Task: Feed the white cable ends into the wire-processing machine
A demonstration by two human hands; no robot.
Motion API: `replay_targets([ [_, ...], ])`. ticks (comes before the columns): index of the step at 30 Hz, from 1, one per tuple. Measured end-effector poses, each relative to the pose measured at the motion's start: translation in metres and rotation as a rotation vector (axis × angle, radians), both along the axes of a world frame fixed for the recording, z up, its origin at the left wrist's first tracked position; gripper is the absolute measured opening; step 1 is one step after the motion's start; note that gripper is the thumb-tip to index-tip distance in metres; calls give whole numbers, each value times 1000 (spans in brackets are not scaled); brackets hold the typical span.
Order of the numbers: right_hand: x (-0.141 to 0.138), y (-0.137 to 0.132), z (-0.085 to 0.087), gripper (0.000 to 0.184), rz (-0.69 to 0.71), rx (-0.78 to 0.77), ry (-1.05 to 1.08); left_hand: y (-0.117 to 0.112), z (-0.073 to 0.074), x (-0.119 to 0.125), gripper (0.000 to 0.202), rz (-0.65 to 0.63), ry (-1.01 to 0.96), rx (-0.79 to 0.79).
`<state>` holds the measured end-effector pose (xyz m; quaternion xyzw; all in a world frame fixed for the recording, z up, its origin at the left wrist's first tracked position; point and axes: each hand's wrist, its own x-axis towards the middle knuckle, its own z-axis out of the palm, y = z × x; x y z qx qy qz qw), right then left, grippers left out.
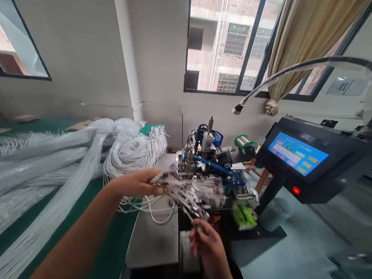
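My left hand [141, 184] reaches in from the lower left, its fingers closed round a bunch of white cables [187, 195] with shiny metal ends. The bunch is blurred and fans out to the right, in front of a bench machine [206, 155]. Lower down, my right hand [209, 247] is closed, thumb and fingers pinching what looks like one thin cable [189, 214] from that bunch. Its far end is hidden by the fingers. A loop of white cable [162, 221] hangs over the pale worktop below my left hand.
Long bundles of white cable [73, 178] and a coiled heap [132, 154] lie on the green table [116, 231] at left. Right of the machine are a wire spool [246, 143], a green packet [244, 216], a touchscreen [298, 152] and a bent lamp arm [315, 62].
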<state>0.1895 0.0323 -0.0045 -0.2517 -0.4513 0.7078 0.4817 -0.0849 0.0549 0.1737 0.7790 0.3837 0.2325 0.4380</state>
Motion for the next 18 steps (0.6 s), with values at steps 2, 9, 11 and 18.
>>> replay_targets([
  [2,11,-2,7,48,54,-179,101,-10,0,12,45,-136,140,-168],
  [9,29,-40,29,65,430,-325,22,-35,-40,18,53,-117,403,-354],
  [11,28,-55,30,65,514,-262,-50,-46,-55,20,51,-46,416,-340],
  [18,20,-92,30,51,643,-201,-232,-76,-97,24,46,147,506,-358],
])
